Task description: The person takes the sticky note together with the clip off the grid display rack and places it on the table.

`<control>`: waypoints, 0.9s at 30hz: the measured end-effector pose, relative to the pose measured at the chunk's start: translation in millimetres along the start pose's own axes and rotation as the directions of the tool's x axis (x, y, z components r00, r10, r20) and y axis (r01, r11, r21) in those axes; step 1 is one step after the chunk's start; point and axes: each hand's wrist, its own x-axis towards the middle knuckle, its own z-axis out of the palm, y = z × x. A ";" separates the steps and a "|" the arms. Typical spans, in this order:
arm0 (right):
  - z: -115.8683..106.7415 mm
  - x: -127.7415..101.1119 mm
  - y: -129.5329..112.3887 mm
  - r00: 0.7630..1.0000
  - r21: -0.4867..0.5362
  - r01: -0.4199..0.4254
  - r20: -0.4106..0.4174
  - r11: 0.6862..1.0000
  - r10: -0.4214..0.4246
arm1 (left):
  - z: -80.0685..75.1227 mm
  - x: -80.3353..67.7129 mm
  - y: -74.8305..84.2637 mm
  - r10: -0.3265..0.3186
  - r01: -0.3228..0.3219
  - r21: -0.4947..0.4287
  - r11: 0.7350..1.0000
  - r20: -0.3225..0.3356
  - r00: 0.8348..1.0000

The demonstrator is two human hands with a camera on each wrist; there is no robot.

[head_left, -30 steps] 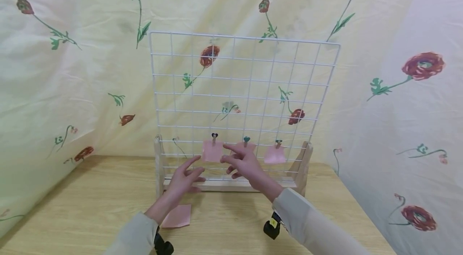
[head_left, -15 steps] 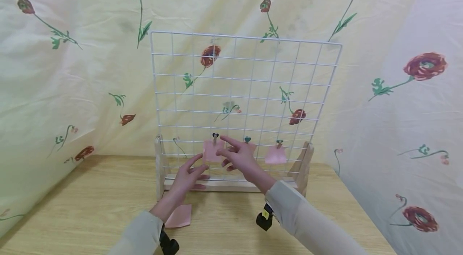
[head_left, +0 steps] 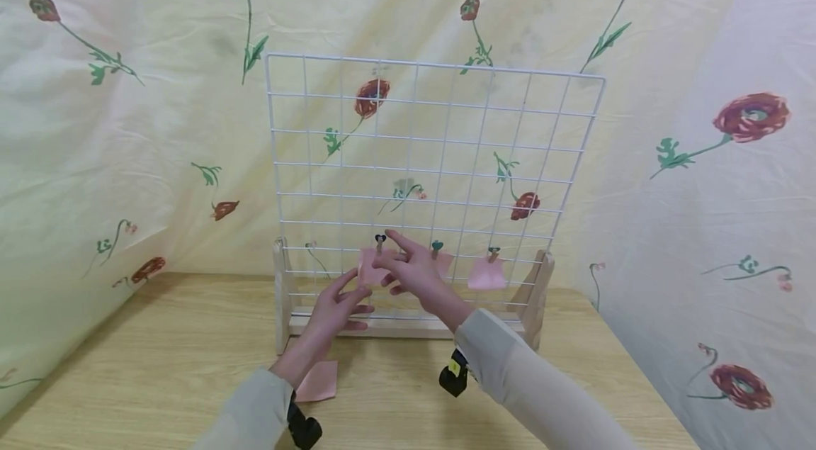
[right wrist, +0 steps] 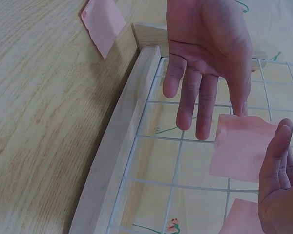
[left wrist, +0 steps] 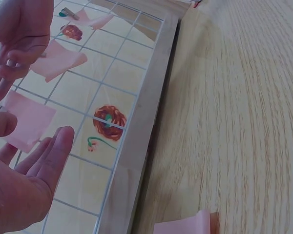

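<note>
A white wire grid (head_left: 433, 145) stands upright in a wooden stand (head_left: 408, 326) on the table. Three pink notes hang from its lower wires on small clips. My left hand (head_left: 352, 292) is open, its straight fingers (right wrist: 200, 97) reaching the edge of the left note (head_left: 368, 267). Also open, my right hand (head_left: 390, 251) hovers in front of the same note (right wrist: 241, 146), index finger close to its dark heart clip (head_left: 380, 240). The middle note (head_left: 443, 262) is mostly hidden behind my right hand. Off to the right, the right note (head_left: 486, 273) hangs free.
A loose pink note (head_left: 316, 381) lies on the wooden table (head_left: 159, 358) in front of the stand, also visible in the left wrist view (left wrist: 185, 226). Flowered cloth (head_left: 127, 117) hangs behind and to both sides. Bare table surface lies left and right of the stand.
My right hand has moved left and slightly up, from the middle note to the left note's clip. My left hand has risen a little toward the same note.
</note>
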 end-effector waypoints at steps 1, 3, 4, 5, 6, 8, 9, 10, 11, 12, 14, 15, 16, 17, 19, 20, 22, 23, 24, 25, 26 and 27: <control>0.5 0.9 -0.2 1.000 -0.003 -0.003 -0.003 1.000 0.003 | 0.5 0.4 0.3 -0.001 0.001 0.001 1.000 -0.001 1.000; 1.6 3.0 -0.6 1.000 -0.010 -0.003 -0.005 1.000 0.003 | 1.4 0.6 0.8 -0.001 0.001 -0.002 1.000 0.000 1.000; 2.2 3.9 -1.0 1.000 -0.016 -0.003 -0.003 1.000 0.003 | 1.8 0.8 0.9 -0.002 0.002 -0.006 1.000 0.001 1.000; 2.7 4.7 -1.8 1.000 -0.020 -0.001 -0.001 1.000 0.001 | 2.2 1.0 1.0 -0.002 0.002 -0.007 1.000 0.001 1.000; 3.1 5.8 -2.1 1.000 -0.026 -0.001 0.001 1.000 0.001 | 2.5 1.1 1.0 -0.003 0.003 -0.007 1.000 0.001 1.000; 4.2 7.0 -3.9 1.000 -0.039 0.003 0.008 0.999 -0.002 | 3.2 1.3 1.4 0.000 0.000 -0.006 1.000 -0.001 1.000; 4.9 7.6 -4.8 1.000 -0.045 0.001 0.009 0.999 -0.001 | 3.5 1.6 1.4 -0.001 0.001 -0.006 1.000 -0.004 1.000; 5.5 8.1 -5.7 1.000 -0.051 0.001 0.010 0.999 0.000 | 3.7 1.8 1.3 -0.002 0.001 -0.005 1.000 -0.005 1.000; 6.2 8.5 -6.6 1.000 -0.055 -0.001 0.011 0.998 0.002 | 3.9 2.2 1.2 -0.001 0.001 -0.004 1.000 -0.005 1.000; 6.9 9.0 -7.4 1.000 -0.058 -0.005 0.010 0.998 0.006 | 4.0 2.5 1.3 0.000 0.000 -0.002 1.000 -0.005 1.000; 8.1 9.8 -8.8 1.000 -0.060 -0.011 0.007 0.998 0.011 | 4.1 3.1 1.2 -0.001 0.001 -0.003 1.000 -0.004 1.000; 8.8 10.3 -9.3 1.000 -0.059 -0.017 0.004 0.998 0.018 | 4.1 3.5 1.1 -0.002 0.002 -0.005 1.000 -0.003 1.000; 9.3 10.8 -9.6 1.000 -0.058 -0.020 0.002 0.998 0.021 | 4.0 3.7 1.2 -0.003 0.003 -0.007 1.000 -0.002 1.000; 9.8 11.4 -10.0 1.000 -0.057 -0.025 0.000 0.998 0.025 | 4.0 4.1 1.1 -0.003 0.003 -0.008 1.000 -0.002 1.000; 10.7 12.7 -10.2 1.000 -0.052 -0.031 -0.005 0.998 0.031 | 3.9 4.4 0.9 -0.004 0.004 -0.009 1.000 -0.005 1.000; 11.2 13.2 -10.6 0.999 -0.049 -0.032 -0.005 0.998 0.032 | 4.0 4.6 0.7 -0.003 0.003 -0.008 1.000 -0.007 1.000; 12.1 14.4 -10.9 0.999 -0.041 -0.033 -0.010 0.999 0.033 | 4.0 5.2 0.5 -0.004 0.004 -0.006 1.000 -0.012 1.000; 12.6 14.9 -11.1 0.999 -0.037 -0.033 -0.013 0.999 0.033 | 4.1 5.5 0.5 -0.004 0.004 -0.004 1.000 -0.012 1.000; 13.0 15.0 -11.3 0.999 -0.035 -0.029 -0.015 0.999 0.029 | 4.2 6.0 0.6 -0.004 0.004 -0.004 1.000 -0.014 1.000; 13.3 15.4 -11.3 1.000 -0.031 -0.026 -0.017 0.999 0.026 | 4.4 6.5 0.9 -0.004 0.004 -0.006 1.000 -0.014 1.000; 13.6 15.5 -11.6 1.000 -0.028 -0.023 -0.018 0.999 0.023 | 4.5 6.9 1.2 -0.004 0.004 -0.009 1.000 -0.013 1.000; 13.9 16.1 -11.2 0.999 -0.023 -0.024 -0.022 0.999 0.024 | 4.5 7.3 1.6 -0.005 0.005 -0.014 1.000 -0.012 1.000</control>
